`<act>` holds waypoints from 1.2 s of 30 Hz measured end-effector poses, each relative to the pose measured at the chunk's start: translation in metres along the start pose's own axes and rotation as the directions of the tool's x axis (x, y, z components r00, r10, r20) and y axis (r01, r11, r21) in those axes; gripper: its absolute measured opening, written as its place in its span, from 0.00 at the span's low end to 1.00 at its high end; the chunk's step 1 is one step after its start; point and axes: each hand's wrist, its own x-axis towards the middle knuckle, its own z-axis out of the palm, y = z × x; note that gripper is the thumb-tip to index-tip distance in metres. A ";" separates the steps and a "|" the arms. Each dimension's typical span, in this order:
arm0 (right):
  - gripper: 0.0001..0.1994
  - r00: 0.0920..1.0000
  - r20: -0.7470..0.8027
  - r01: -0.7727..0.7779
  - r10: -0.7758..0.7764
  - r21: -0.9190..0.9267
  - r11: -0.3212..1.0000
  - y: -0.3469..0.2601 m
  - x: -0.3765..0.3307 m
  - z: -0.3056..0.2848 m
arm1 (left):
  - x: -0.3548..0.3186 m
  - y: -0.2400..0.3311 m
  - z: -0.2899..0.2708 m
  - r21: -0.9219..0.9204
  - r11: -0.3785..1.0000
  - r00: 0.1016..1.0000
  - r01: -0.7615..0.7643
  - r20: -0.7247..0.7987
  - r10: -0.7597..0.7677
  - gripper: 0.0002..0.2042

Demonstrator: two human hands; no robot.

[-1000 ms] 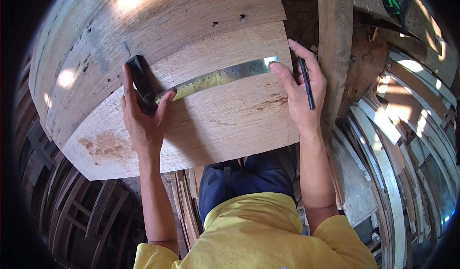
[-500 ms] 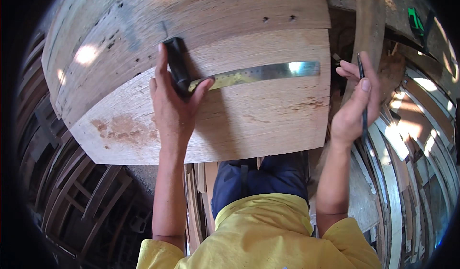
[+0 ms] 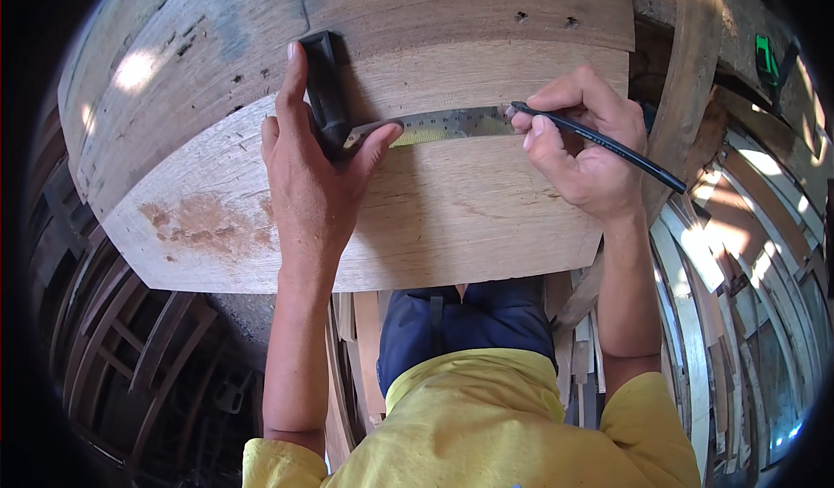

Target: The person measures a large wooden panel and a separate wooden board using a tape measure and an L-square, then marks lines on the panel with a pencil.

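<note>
A try square with a black handle [image 3: 327,92] and a ruled metal blade [image 3: 447,125] lies on a pale wooden board [image 3: 495,201]. My left hand [image 3: 314,188] grips the handle, its index finger up along the left side and its thumb at the blade's base. In my right hand [image 3: 595,145] a black pencil [image 3: 625,153] is pinched. One end of the pencil is at the blade's upper edge, the other slants down to the right. My right fingers cover the blade's far end.
Beyond the pale board lies a larger wooden panel [image 3: 417,10] with small dark holes. A green and black tool [image 3: 765,60] sits on a plank at the far right. Wood strips [image 3: 695,314] are stacked at right, and curved wooden pieces [image 3: 161,340] at lower left.
My right hand has moved left from beside the board onto the blade, bringing the pencil to its upper edge. My left hand still holds the square on the board.
</note>
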 end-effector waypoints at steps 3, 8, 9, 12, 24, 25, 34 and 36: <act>0.05 0.997 -0.012 0.081 -0.082 -0.091 0.993 0.009 0.001 0.002 | -0.002 0.001 0.001 -0.022 0.999 0.999 0.045 0.012 -0.044 0.57; 0.08 0.981 0.007 0.190 -0.193 -0.218 0.957 0.018 0.002 -0.001 | -0.001 0.000 0.000 -0.021 0.998 0.998 0.060 0.027 -0.059 0.56; 0.08 0.983 0.006 0.181 -0.184 -0.220 0.959 0.017 0.001 -0.001 | 0.000 0.000 0.001 -0.031 0.998 0.998 0.056 0.027 -0.055 0.56; 0.08 0.988 0.009 0.153 -0.155 -0.194 0.969 0.013 0.003 -0.001 | 0.000 0.000 0.002 -0.034 0.997 0.996 0.073 0.043 -0.072 0.55; 0.08 0.985 0.013 0.171 -0.172 -0.197 0.965 0.012 0.002 -0.003 | 0.000 -0.001 0.002 -0.108 0.991 0.996 0.079 0.047 -0.074 0.55; 0.08 0.984 0.009 0.176 -0.178 -0.198 0.964 0.012 0.002 -0.002 | 0.000 -0.002 0.003 -0.117 0.991 0.997 0.063 0.040 -0.059 0.55; 0.04 0.983 0.113 0.169 -0.147 -0.218 0.961 0.008 0.001 -0.009 | -0.001 0.007 0.000 -0.196 0.965 0.982 0.172 0.115 -0.152 0.54; 0.04 0.983 0.109 0.167 -0.146 -0.223 0.960 0.009 0.001 -0.009 | -0.002 0.004 0.002 -0.187 0.973 0.989 0.136 0.086 -0.122 0.54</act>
